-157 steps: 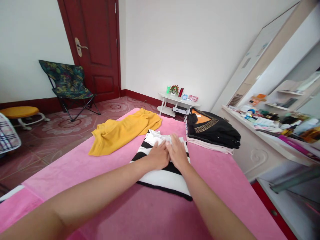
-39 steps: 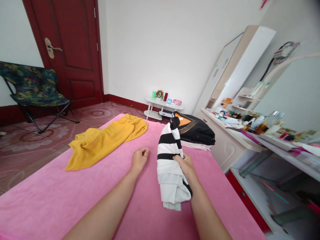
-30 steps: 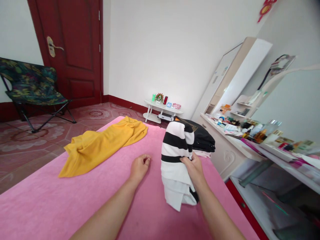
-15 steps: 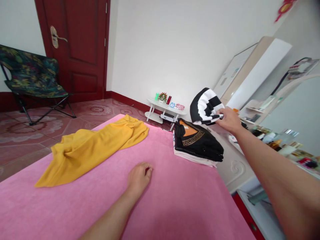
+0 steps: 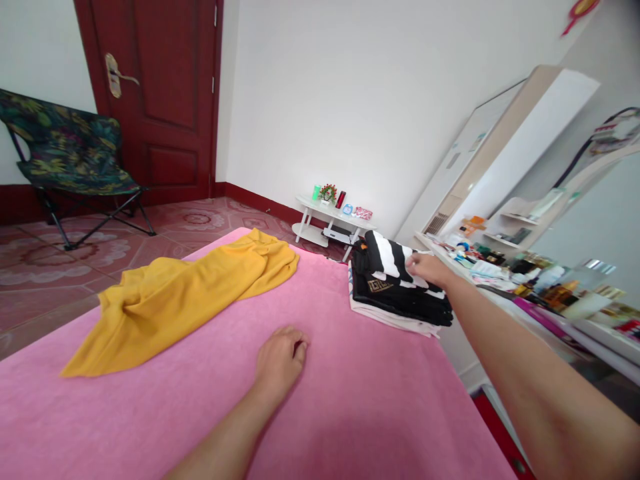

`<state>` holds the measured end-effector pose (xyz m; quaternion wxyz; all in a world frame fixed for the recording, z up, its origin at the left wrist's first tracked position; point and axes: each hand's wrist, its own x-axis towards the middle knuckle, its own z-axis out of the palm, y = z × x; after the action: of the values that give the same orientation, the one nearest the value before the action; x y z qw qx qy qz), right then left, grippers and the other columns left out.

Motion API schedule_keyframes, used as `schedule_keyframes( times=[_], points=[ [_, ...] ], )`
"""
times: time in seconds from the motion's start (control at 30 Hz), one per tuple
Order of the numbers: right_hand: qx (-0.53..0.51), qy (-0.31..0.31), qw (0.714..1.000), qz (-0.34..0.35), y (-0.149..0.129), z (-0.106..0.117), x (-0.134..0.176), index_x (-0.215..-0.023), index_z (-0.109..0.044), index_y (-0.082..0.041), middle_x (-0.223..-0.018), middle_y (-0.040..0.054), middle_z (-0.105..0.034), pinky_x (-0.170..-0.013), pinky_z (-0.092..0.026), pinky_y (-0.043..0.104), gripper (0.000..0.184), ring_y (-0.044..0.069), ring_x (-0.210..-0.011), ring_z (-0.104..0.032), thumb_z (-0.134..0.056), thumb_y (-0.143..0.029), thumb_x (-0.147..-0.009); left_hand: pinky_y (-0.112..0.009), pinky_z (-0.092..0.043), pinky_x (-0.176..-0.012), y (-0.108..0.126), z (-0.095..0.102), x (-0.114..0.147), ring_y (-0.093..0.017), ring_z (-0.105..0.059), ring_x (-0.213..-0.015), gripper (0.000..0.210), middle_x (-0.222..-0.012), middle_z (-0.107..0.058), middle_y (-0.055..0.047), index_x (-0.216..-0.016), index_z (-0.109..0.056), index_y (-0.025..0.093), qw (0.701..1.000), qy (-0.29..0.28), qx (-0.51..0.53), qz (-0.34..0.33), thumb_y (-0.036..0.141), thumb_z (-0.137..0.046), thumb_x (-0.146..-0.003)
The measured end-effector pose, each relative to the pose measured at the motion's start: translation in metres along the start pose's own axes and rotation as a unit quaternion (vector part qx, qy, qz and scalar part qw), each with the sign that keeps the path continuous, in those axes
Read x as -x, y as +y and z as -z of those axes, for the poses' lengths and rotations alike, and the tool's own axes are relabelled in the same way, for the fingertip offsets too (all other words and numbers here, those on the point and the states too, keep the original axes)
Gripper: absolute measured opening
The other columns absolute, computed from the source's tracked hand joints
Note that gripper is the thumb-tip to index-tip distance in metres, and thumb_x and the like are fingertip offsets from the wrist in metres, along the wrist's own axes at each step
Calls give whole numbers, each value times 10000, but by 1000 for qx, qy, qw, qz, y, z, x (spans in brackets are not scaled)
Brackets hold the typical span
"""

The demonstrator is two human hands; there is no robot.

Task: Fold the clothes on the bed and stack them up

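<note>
Black-and-white striped knit garment, folded (image 5: 391, 257): sits on top of the clothes stack at the right, over a folded black garment with gold Greek-key trim (image 5: 407, 305), with pale folded fabric (image 5: 393, 322) under that. Stack is right by the right edge of the pink plush-covered bed (image 5: 345, 400), beside the pale cabinet with a cluttered top (image 5: 465, 333). Yellow fabric garment, rumpled (image 5: 195, 287), lies along the left edge, far end near the bed's far edge. Wide strip of bare pink cover between yellow garment and stack, running on into the foreground; that's the open room. Striped garment's long axis slants from far left to near right, bands crossing it, rounded end pointing far left, near right end partly behind the hand. Right hand (image 5: 427, 269) is on its upper right part, fingers together and bent; can't tell if pinching cloth or only touching. Left hand (image 5: 280, 360) rests on the pink cover, loosely curled, gap between thumb and fingers, well apart from the stack.
</note>
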<state>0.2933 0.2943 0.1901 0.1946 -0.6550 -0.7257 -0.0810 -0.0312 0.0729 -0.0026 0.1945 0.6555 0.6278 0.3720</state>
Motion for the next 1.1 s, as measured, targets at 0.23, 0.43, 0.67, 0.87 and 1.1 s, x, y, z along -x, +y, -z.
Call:
schedule_keyframes(
  times=[0.23, 0.43, 0.67, 0.87, 1.1],
  points=[
    [19, 214, 977, 14, -54, -16, 1, -1370, -407, -191, -1510, 129, -258, -1067, -155, 531, 522, 303, -1348, -245, -364, -403, -895, -258, -402, -763, 2, 1, 1, -178, -572, -895, 191, -872, -649, -19, -834, -681, 232, 1000, -3, 3, -6, 141, -514, -813],
    [20, -2, 1000, 7, -64, -84, 20, -1312, -498, -331, -1461, 49, -385, -1035, -148, 638, 429, 321, -1318, -312, -355, -373, -909, -258, -400, -779, 3, 2, 1, -177, -572, -907, 199, -891, -653, -23, -855, -690, 237, 1000, -6, 4, 3, 150, -514, -821],
    [21, -50, 999, -4, -64, -63, 38, -1426, -343, -284, -1532, 72, -239, -1040, -205, 630, 557, 329, -1391, -194, -330, -495, -910, -253, -401, -766, 3, 4, 2, -174, -578, -902, 199, -894, -662, -22, -847, -692, 232, 1000, -1, 2, -5, 147, -514, -814],
    [-135, 35, 989, 53, -118, -91, 178, -1452, -281, -272, -1548, 47, -188, -1106, -141, 549, 582, 238, -1431, -89, -322, -478, -909, -267, -412, -757, 4, 8, 4, -187, -592, -896, 209, -907, -677, -34, -862, -700, 220, 1000, 3, -10, -9, 162, -505, -816],
    [-201, -150, 965, 76, -186, -123, 289, -1411, -387, -219, -1505, 89, -302, -1121, -66, 549, 568, 258, -1415, -174, -344, -476, -907, -288, -431, -831, 1, 14, 14, -195, -584, -938, 240, -947, -673, -63, -927, -696, 188, 998, 0, -51, -42, 188, -468, -853]
  ],
)
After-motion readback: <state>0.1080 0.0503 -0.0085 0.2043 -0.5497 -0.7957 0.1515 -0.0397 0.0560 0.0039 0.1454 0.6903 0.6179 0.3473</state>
